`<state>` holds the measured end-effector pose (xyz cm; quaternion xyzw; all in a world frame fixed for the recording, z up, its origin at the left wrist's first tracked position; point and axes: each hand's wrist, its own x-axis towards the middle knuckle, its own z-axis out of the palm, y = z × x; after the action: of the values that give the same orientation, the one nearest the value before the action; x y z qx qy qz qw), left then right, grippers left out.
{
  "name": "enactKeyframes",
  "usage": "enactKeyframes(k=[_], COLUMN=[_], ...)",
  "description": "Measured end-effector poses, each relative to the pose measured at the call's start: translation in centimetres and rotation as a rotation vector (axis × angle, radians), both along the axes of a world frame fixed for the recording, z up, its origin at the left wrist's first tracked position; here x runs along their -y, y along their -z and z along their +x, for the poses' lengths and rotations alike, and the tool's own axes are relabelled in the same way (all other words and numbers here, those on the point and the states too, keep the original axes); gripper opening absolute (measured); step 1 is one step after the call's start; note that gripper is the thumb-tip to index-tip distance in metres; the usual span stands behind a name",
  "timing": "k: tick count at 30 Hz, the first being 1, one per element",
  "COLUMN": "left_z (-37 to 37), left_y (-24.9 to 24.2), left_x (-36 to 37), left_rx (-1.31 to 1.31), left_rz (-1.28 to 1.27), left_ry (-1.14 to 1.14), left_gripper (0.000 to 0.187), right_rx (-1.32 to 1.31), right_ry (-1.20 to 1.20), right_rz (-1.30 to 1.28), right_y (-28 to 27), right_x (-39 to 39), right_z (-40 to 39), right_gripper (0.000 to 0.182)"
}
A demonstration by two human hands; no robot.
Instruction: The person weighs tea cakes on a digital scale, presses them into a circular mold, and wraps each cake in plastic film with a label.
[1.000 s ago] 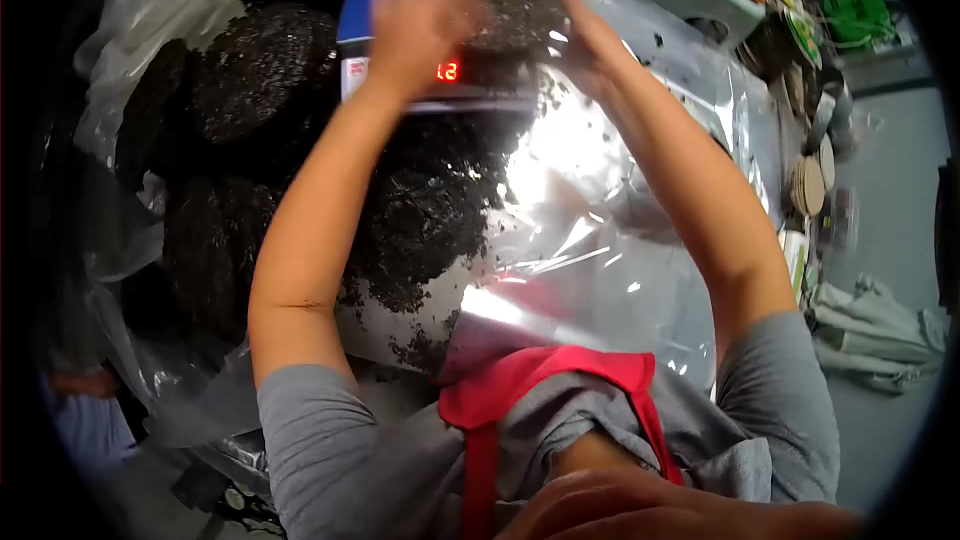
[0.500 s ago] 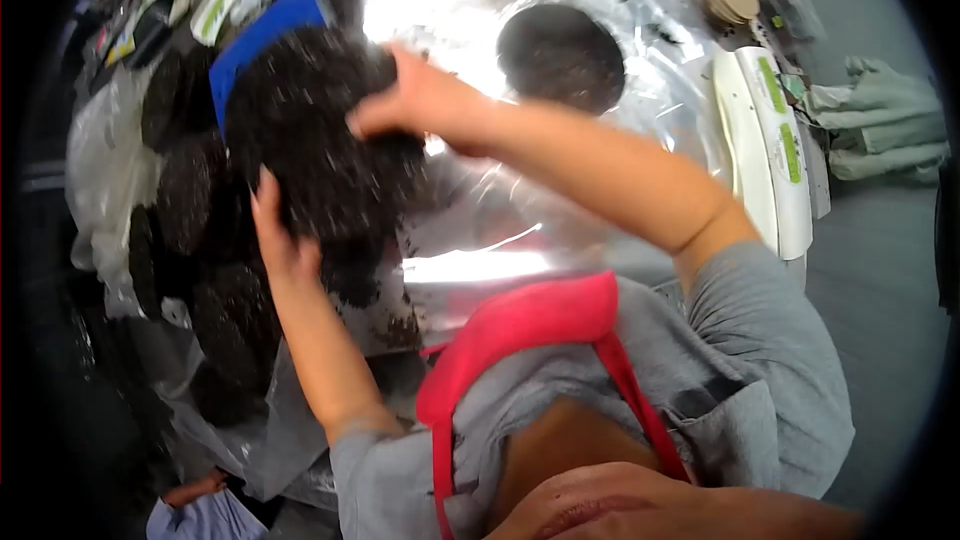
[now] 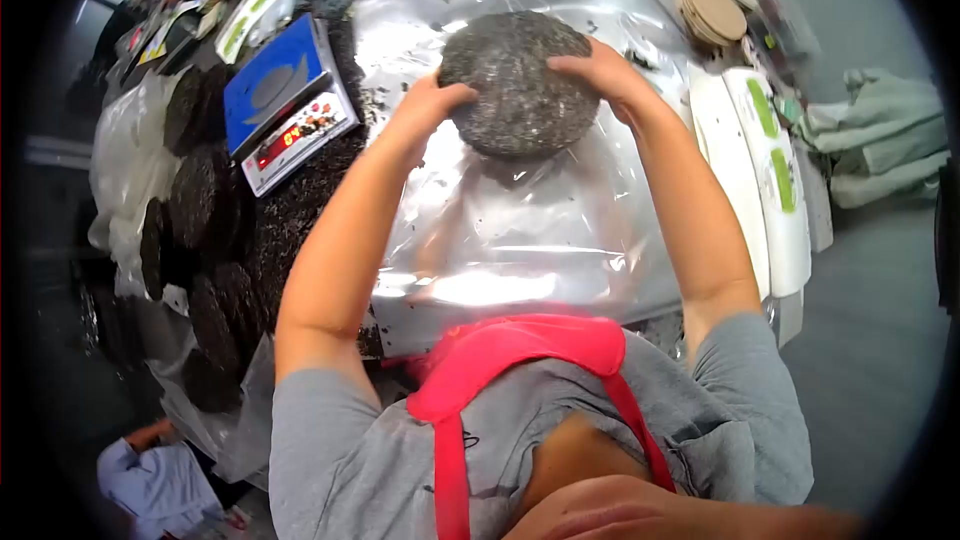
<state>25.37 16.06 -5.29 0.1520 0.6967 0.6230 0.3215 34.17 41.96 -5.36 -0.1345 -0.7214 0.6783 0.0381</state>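
Note:
A dark, round, flat cake of pressed dried flakes is between my two hands over a shiny clear plastic sheet. My left hand grips its left edge, thumb on top and fingers out of sight beneath. On the right edge, my right hand holds it the same way, thumb lying across the top. Whether another cake lies underneath is hidden. To the left, a digital scale with a blue plate and lit red digits has dark crumbs on its front.
Several similar dark cakes stand beside a clear plastic bag at left. White packs with green labels lie at right, below round beige discs. Loose crumbs surround the scale. Another person is at lower left.
Both hands have carried the dark cake from over the scale, rightward onto the plastic sheet. The scale's blue plate and display are now uncovered. The disc seen earlier on the sheet is hidden.

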Motion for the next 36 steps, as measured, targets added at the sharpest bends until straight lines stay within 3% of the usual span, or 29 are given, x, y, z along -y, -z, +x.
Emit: enactKeyframes(k=[3,5,8,9,10,13,15,16,19,21,23,25,27,28,29,31,33,36], left_z=[-0.4,-0.1,-1.1,-2.3,-2.3,-0.5,-1.1,-1.2,-0.9,-0.9,-0.9,-1.0,-0.6,-0.8,-0.8,-0.5,-1.1,-0.8], left_y=[-2.0,-3.8,-1.5,0.8,1.2,1.3,1.9,1.8,2.1,2.6,2.9,3.3,2.7,2.5,2.8,2.6,2.7,3.9], left_x=[1.2,0.2,-1.4,-1.6,-1.9,-2.2,-2.0,-1.9,-1.9,-2.7,-2.8,-2.4,-1.9,-2.1,-2.1,-2.3,-2.1,-2.0], left_rx=[0.044,-0.167,-0.250,-0.346,-0.596,-1.186,-1.225,-1.173,-1.078,-1.009,-0.872,-0.876,-0.825,-0.832,-0.852,-0.875,-0.903,-1.015], left_rz=[-0.126,-0.275,-0.439,-0.429,-0.628,-0.720,-0.635,-0.661,-0.648,-0.639,-0.651,-0.613,-0.613,-0.606,-0.603,-0.605,-0.595,-0.530], left_ry=[0.199,0.128,0.045,0.030,0.021,-0.092,-0.108,-0.083,-0.096,-0.088,-0.093,-0.130,-0.107,-0.125,-0.121,-0.099,-0.157,-0.187], left_gripper=[0.056,0.064,0.070,0.070,0.068,0.059,0.054,0.053,0.054,0.055,0.058,0.057,0.053,0.052,0.052,0.052,0.056,0.046], right_rx=[0.038,0.064,0.089,0.118,0.265,-0.024,-0.118,-0.361,0.094,0.097,0.119,0.048,-0.029,-0.051,0.257,0.278,0.232,0.145], right_ry=[-0.103,-0.039,0.076,0.144,0.124,0.289,0.297,0.272,-0.078,-0.166,-0.204,-0.127,-0.233,-0.178,-0.266,-0.423,-0.326,-0.288], right_rz=[0.027,0.089,0.515,0.728,0.706,0.715,0.932,1.174,1.441,1.668,1.730,1.553,0.976,0.921,0.754,1.262,1.322,1.323], right_y=[-0.4,-1.0,1.8,0.9,-1.2,0.6,-0.5,-2.4,-9.1,0.4,1.1,-0.8,-4.6,-7.4,-8.6,-0.2,1.2,2.6], right_x=[0.2,0.6,0.9,2.5,4.1,4.4,4.1,3.6,7.3,7.8,7.8,6.4,4.0,5.6,7.9,8.6,9.8,9.0], right_z=[0.4,0.6,0.3,0.5,1.2,1.5,1.8,1.1,-0.6,-2.9,-3.0,-2.2,-1.5,-1.0,-1.0,-2.1,-1.8,-1.4], right_gripper=[0.037,0.043,0.080,0.088,0.096,0.104,0.106,0.102,0.090,0.086,0.085,0.077,0.066,0.055,0.059,0.067,0.074,0.075])
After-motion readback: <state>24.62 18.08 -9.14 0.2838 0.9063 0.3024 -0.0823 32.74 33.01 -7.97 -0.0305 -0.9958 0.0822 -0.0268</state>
